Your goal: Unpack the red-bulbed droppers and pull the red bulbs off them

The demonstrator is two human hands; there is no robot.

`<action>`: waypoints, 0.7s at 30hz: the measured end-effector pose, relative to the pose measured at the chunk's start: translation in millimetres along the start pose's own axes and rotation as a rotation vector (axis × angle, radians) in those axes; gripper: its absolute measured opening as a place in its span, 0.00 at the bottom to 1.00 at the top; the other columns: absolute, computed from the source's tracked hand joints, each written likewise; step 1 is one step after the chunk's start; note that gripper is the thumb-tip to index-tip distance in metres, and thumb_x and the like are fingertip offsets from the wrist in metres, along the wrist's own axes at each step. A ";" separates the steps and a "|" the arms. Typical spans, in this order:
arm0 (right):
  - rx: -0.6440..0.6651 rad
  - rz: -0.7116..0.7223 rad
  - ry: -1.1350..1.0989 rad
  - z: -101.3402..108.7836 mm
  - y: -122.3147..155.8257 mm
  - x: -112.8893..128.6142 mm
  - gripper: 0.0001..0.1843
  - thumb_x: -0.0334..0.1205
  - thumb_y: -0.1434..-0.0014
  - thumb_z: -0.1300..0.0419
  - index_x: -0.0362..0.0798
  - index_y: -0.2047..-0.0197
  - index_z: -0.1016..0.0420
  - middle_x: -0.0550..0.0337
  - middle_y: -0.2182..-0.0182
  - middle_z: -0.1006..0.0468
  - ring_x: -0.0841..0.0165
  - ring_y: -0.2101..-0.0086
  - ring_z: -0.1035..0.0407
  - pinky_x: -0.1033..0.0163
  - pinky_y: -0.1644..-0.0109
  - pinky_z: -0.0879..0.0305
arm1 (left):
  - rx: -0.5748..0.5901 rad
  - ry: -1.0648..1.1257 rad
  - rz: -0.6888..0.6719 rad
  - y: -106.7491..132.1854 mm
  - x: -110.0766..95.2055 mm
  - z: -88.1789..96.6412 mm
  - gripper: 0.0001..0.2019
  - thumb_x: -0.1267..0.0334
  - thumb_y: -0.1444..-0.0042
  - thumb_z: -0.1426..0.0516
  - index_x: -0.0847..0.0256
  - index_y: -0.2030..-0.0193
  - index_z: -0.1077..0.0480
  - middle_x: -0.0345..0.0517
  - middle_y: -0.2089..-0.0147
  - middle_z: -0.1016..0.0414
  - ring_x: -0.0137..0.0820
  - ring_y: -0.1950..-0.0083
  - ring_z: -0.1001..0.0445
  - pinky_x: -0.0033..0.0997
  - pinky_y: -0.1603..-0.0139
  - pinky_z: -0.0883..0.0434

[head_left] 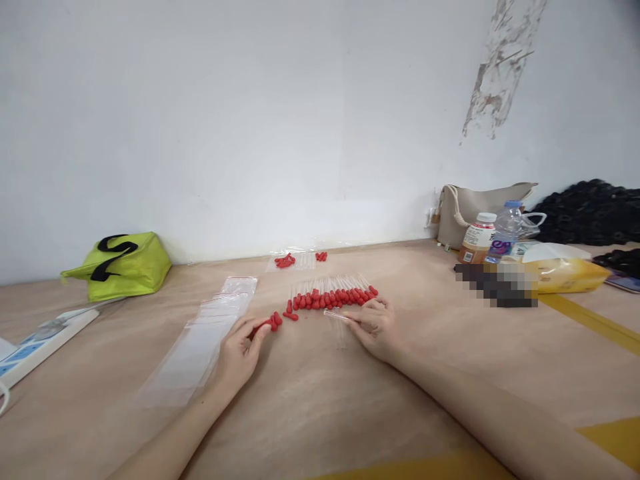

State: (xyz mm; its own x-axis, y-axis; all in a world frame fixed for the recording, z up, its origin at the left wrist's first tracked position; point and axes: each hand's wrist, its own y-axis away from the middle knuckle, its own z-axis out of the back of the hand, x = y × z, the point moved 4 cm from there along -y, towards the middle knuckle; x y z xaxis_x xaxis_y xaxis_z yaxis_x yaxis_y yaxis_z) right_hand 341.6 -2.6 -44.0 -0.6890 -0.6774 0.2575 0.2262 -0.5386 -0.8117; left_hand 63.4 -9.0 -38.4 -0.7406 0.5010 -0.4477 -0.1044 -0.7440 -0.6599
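Left hand [239, 349] pinches a red bulb [257, 329] between its fingers, over the tabletop [300, 393]; centre, a row of red-ended tubes [325, 299]; right hand's [377, 329] fingers grip a clear tube [334, 315]. Picking up parts seems underway; next probably calls for aligning both.

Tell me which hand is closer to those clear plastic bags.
Left. The left hand is beside the clear plastic bags; the right hand is farther off to the right.
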 end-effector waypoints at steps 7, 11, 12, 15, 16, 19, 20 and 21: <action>-0.019 -0.042 0.037 -10.6 -6.5 8.7 0.11 0.38 0.43 0.47 0.52 0.66 0.23 0.61 0.76 0.23 0.72 0.72 0.37 0.61 0.57 0.52 | 0.008 -0.064 0.372 -9.3 32.8 -2.6 0.18 0.54 0.49 0.49 0.61 0.55 0.32 0.45 0.64 0.29 0.30 0.69 0.30 0.30 0.69 0.31; -0.009 0.022 0.128 -17.2 -8.0 7.7 0.10 0.37 0.44 0.46 0.52 0.68 0.23 0.62 0.78 0.24 0.72 0.73 0.38 0.61 0.60 0.54 | 0.071 -0.087 0.413 -8.3 38.3 -5.6 0.19 0.52 0.51 0.48 0.62 0.56 0.34 0.41 0.70 0.29 0.30 0.70 0.30 0.30 0.68 0.31; -0.002 0.030 0.143 -19.7 -8.3 6.8 0.10 0.37 0.44 0.46 0.52 0.69 0.23 0.62 0.78 0.24 0.72 0.73 0.39 0.61 0.61 0.54 | 0.097 -0.093 0.405 -8.0 37.9 -7.4 0.19 0.52 0.51 0.48 0.62 0.57 0.34 0.41 0.71 0.29 0.31 0.70 0.30 0.30 0.67 0.32; 0.038 0.035 0.172 -26.8 -9.2 4.6 0.10 0.37 0.44 0.47 0.53 0.69 0.23 0.63 0.79 0.25 0.72 0.74 0.40 0.61 0.63 0.56 | 0.172 -0.104 0.369 -7.0 34.6 -13.0 0.19 0.51 0.51 0.48 0.62 0.57 0.34 0.42 0.70 0.28 0.31 0.70 0.29 0.31 0.67 0.31; 0.055 0.032 0.178 -28.2 -9.6 4.4 0.11 0.37 0.43 0.47 0.53 0.69 0.23 0.63 0.79 0.25 0.72 0.74 0.40 0.61 0.63 0.56 | 0.184 -0.106 0.356 -6.6 33.4 -14.3 0.19 0.51 0.50 0.49 0.61 0.57 0.34 0.42 0.70 0.28 0.31 0.69 0.29 0.31 0.67 0.31; 0.137 0.012 0.170 -29.6 -10.5 5.8 0.10 0.39 0.44 0.47 0.53 0.69 0.23 0.62 0.77 0.25 0.72 0.73 0.40 0.61 0.63 0.56 | 0.185 -0.111 0.325 -5.7 31.5 -14.9 0.19 0.50 0.49 0.49 0.61 0.56 0.34 0.44 0.67 0.27 0.32 0.68 0.28 0.32 0.66 0.31; 0.170 0.002 0.153 -29.3 -10.6 6.8 0.10 0.40 0.44 0.46 0.53 0.69 0.24 0.63 0.77 0.25 0.72 0.72 0.40 0.61 0.62 0.56 | 0.179 -0.116 0.321 -5.5 31.4 -14.3 0.20 0.50 0.49 0.49 0.62 0.56 0.35 0.45 0.66 0.27 0.32 0.67 0.28 0.33 0.66 0.30; 0.205 -0.006 0.131 -29.0 -10.7 8.0 0.09 0.42 0.45 0.45 0.53 0.69 0.24 0.63 0.77 0.25 0.72 0.72 0.40 0.61 0.62 0.56 | 0.176 -0.122 0.317 -5.4 31.3 -13.6 0.20 0.50 0.48 0.49 0.62 0.56 0.35 0.46 0.64 0.26 0.32 0.67 0.28 0.33 0.66 0.30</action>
State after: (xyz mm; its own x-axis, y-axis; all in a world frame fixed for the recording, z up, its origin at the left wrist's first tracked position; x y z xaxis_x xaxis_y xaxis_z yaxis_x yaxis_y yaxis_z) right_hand 313.7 12.3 -48.4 -0.7711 -0.6103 0.1812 0.3477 -0.6422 -0.6831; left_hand 49.8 16.8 -57.1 -0.8267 0.1857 -0.5311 0.0376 -0.9236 -0.3815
